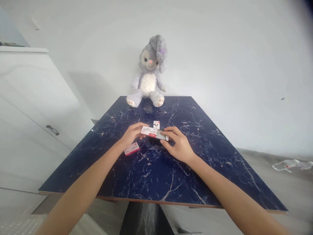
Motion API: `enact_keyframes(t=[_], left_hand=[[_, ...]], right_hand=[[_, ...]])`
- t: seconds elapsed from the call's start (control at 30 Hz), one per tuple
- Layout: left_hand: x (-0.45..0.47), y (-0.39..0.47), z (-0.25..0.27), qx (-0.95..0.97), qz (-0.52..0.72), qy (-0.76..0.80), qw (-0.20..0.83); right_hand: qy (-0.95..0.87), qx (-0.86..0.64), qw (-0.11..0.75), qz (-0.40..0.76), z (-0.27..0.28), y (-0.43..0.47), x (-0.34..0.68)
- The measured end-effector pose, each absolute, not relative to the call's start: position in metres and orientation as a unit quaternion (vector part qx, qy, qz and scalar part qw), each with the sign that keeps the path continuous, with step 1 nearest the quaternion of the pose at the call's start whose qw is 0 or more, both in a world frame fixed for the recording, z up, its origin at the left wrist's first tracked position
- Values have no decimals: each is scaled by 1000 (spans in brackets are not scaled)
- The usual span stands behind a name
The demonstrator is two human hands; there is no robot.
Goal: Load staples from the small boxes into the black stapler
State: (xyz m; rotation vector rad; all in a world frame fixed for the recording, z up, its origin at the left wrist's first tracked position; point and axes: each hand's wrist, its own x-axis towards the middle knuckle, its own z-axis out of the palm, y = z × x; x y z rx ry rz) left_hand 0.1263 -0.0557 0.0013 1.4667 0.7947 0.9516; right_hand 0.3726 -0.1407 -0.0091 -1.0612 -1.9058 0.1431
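Above the middle of the table, my left hand (pixel 134 133) grips the left end of a small white and red box (pixel 148 131), which looks like a staple box with a grey strip pictured on it. From its right end sticks out a pale inner tray (pixel 162 135). My right hand (pixel 178 143) has its thumb and fingers closed on that tray. Just behind the held box stands a small white box (pixel 156 124) with a dark picture. Another red and white box (pixel 132 148) lies by my left wrist. Something black beneath the held box is mostly hidden.
A grey plush rabbit (pixel 149 75) sits at the far edge of the dark blue marbled table (pixel 171 176), against the wall. To the left stands a white cabinet (pixel 31 124). Clear plastic wrapping (pixel 290 165) lies at the right, off the table.
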Motion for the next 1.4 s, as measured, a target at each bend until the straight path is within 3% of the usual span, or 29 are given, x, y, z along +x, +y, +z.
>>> enact_keyframes(t=[0.33, 0.57, 0.83, 1.23, 1.4], left_hand=[[131, -57, 2, 612, 328, 329, 641], [129, -63, 9, 699, 297, 354, 546], [126, -59, 5, 679, 304, 361, 563], [121, -66, 15, 718, 172, 321, 593], [120, -66, 17, 710, 171, 316, 606]], right_hand=[[-759, -459, 460, 50, -12, -137, 375], [-745, -467, 466, 100, -9, -136, 374], [-742, -460, 469, 134, -8, -136, 373], [-725, -463, 489, 145, -9, -135, 374], [-685, -466, 539, 150, -10, -136, 373]])
